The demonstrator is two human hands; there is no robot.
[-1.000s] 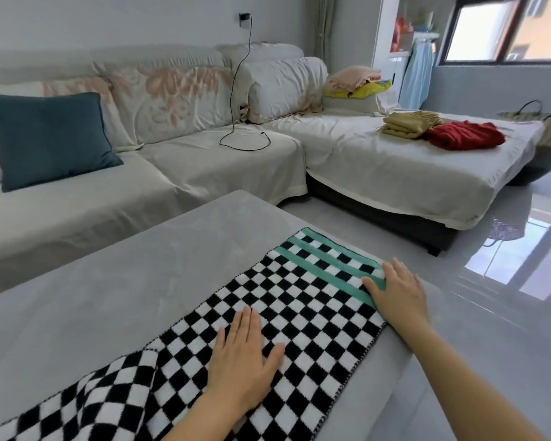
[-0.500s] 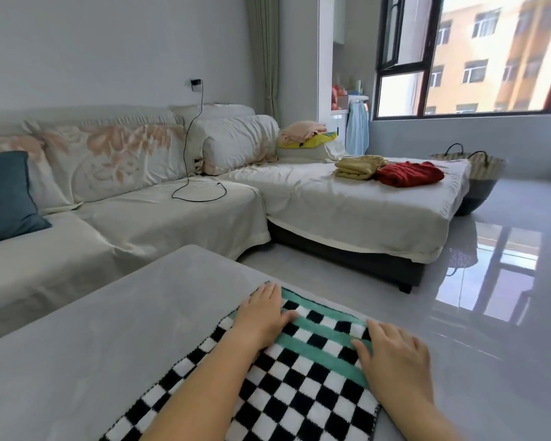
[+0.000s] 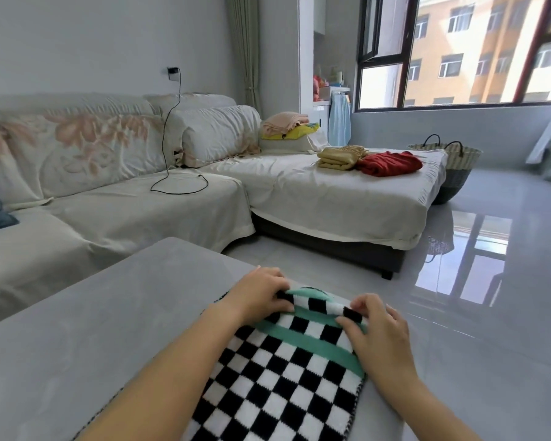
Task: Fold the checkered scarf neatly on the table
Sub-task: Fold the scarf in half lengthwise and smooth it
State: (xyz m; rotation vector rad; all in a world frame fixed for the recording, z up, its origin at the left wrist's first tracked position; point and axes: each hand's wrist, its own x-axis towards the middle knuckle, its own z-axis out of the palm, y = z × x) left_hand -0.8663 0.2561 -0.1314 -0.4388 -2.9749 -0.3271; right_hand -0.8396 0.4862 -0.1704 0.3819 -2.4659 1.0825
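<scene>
The checkered scarf [image 3: 277, 383], black and white squares with green stripes near its end, lies along the grey table [image 3: 93, 338] toward its far right corner. My left hand [image 3: 260, 296] pinches the far left corner of the scarf's end. My right hand [image 3: 376, 329] pinches the far right corner. Both corners are lifted a little off the table, so the end edge curls up between my hands. The near part of the scarf runs out of view at the bottom.
A cream L-shaped sofa [image 3: 140, 211] wraps around behind the table, with a black cable [image 3: 178, 183] on it. Folded yellow [image 3: 337, 157] and red [image 3: 390, 163] garments lie on its chaise. A woven basket [image 3: 455, 167] stands on the glossy floor by the window.
Both hands slid from lying flat on the scarf up to its far end and closed on its two corners, lifting the edge. The camera tilted up and to the right.
</scene>
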